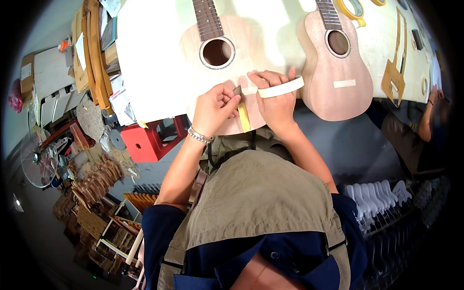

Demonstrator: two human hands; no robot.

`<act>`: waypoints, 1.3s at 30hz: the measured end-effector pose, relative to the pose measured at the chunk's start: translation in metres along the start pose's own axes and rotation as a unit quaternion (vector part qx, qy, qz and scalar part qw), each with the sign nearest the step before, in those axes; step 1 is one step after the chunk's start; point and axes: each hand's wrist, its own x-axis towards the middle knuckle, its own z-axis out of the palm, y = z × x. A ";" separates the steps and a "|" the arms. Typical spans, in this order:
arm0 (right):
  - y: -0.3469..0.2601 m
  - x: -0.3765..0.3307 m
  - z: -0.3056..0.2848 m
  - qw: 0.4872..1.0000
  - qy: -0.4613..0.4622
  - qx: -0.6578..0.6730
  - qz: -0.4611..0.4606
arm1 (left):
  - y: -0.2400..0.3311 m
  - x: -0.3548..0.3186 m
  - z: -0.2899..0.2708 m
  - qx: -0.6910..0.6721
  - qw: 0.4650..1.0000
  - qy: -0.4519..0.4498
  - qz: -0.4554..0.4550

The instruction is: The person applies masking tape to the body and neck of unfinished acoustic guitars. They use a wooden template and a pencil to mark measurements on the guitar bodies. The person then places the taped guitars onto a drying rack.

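Observation:
An unfinished pale-wood ukulele [193, 41] lies in front of me, its neck pointing away and its lower end toward my apron. My left hand [211, 110] is closed round a knife [244, 119] with a yellow handle; the dark blade points up between my hands. On my right hand [281, 107] hangs a roll of cream masking tape [282, 89], looped round the fingers. Those fingertips rest by a short tape strip [250, 90] on the ukulele's top. Another ukulele [333, 104] lies to the right, bearing a similar strip [344, 84].
Yellow tape rolls [355, 8] and a wooden template [394, 82] lie on the table's right side. A red stool [145, 142] stands below the table at left. Wooden parts and a fan [38, 157] are farther left. Another person's arm [426, 118] shows at far right.

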 end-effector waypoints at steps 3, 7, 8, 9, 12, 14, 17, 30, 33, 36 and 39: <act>-0.002 0.002 -0.002 1.000 -0.022 0.011 0.001 | 0.001 0.000 0.001 0.006 1.000 0.006 -0.011; -0.012 -0.016 -0.014 0.963 -0.012 0.262 -0.068 | 0.001 0.001 0.002 0.025 0.999 0.014 -0.022; -0.014 -0.018 -0.021 0.935 0.019 0.321 -0.146 | 0.002 0.001 0.003 0.031 0.999 0.019 -0.024; -0.003 -0.013 -0.033 0.907 0.088 0.285 -0.299 | 0.002 0.003 0.003 0.030 0.999 0.020 -0.029; 0.068 0.040 -0.091 0.981 0.041 0.187 -0.028 | 0.009 0.005 -0.008 0.011 0.998 0.018 -0.057; 0.160 0.097 -0.122 0.981 0.049 0.055 0.180 | 0.018 0.018 -0.044 -0.099 0.986 0.131 0.011; 0.356 0.121 -0.139 0.965 -0.065 -0.218 0.129 | 0.019 0.068 -0.118 0.076 0.944 0.307 0.090; 0.238 0.261 -0.033 0.868 -0.142 -0.019 -0.475 | 0.121 0.145 -0.042 0.365 0.883 0.280 0.095; 0.237 0.278 -0.056 0.884 -0.106 -0.009 -0.455 | 0.114 0.072 -0.078 0.189 0.929 0.244 0.203; 0.225 0.274 -0.112 0.945 -0.048 -0.128 -0.296 | 0.115 -0.006 -0.098 0.234 0.914 0.259 0.209; 0.202 0.252 -0.124 0.965 -0.099 -0.214 -0.112 | 0.096 -0.042 -0.103 0.312 0.874 0.254 0.274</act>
